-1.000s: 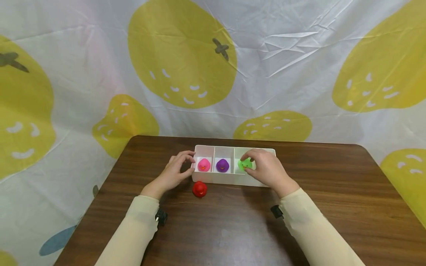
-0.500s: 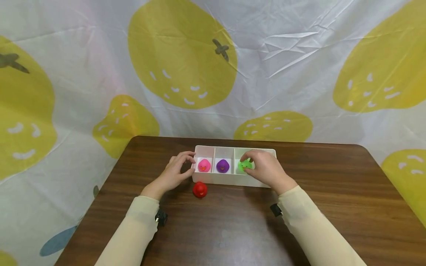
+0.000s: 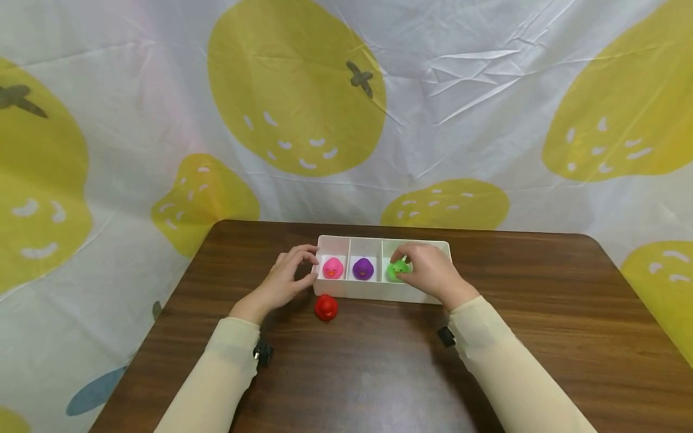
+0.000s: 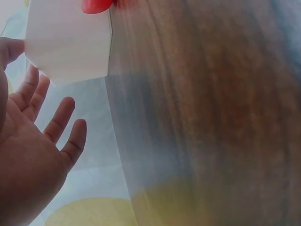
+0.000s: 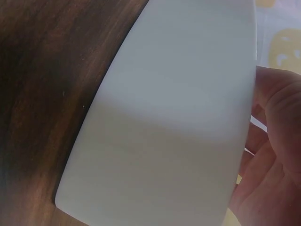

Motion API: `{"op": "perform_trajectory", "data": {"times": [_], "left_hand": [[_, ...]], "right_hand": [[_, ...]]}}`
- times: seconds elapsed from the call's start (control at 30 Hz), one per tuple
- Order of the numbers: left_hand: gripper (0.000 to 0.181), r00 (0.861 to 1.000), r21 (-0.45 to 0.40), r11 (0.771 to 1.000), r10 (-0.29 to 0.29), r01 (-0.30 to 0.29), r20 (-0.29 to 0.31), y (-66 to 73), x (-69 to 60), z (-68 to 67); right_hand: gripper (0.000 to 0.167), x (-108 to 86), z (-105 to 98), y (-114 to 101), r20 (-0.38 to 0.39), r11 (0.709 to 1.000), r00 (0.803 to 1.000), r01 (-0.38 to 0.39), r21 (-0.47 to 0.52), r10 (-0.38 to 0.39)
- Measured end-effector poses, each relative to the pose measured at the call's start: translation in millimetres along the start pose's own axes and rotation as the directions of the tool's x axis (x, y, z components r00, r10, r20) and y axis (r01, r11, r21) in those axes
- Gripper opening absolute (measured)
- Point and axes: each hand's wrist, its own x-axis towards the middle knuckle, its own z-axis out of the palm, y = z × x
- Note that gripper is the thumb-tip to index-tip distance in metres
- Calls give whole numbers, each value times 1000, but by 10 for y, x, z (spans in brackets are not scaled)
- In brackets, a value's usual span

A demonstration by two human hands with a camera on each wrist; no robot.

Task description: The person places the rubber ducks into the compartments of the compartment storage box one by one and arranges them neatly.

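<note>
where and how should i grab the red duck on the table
Probably best pinched by the left and right sides of its rounded body, coming from above. The red duck sits on the table with its top uncovered, while the white tray stands close behind it, likely leaving little finger room there.

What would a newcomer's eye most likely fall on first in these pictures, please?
Probably the bright ducks in the white tray: the pink duck at left, the purple duck in the middle, and the green duck at right, between the right hand's thumb and fingers. Next, perhaps, the red duck on the table before the tray's left end, and large yellow fruit prints behind.
</note>
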Motion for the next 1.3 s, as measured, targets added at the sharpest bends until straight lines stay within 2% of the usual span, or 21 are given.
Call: {"op": "perform_trajectory", "data": {"times": [0.27, 0.67, 0.93, 1.3], "left_hand": [[24, 1000, -6, 1000, -5, 5, 4, 20, -2, -17], [23, 1000, 2, 1000, -3, 3, 0, 8, 8, -2], [25, 1000, 2, 1000, -27, 26, 15, 11, -37, 12], [23, 1000, 9, 1000, -24, 24, 13, 1, -30, 14]], "right_hand": [[23, 55, 13, 24, 8, 1000, 1000, 25, -8, -25], [20, 106, 45, 70, 23, 1000, 1000, 6, -8, -6], [19, 104, 57, 36, 84, 1000, 996, -20, -1, 20], [26, 20, 57, -52, -18, 1000, 1000, 1, -4, -1]]}}
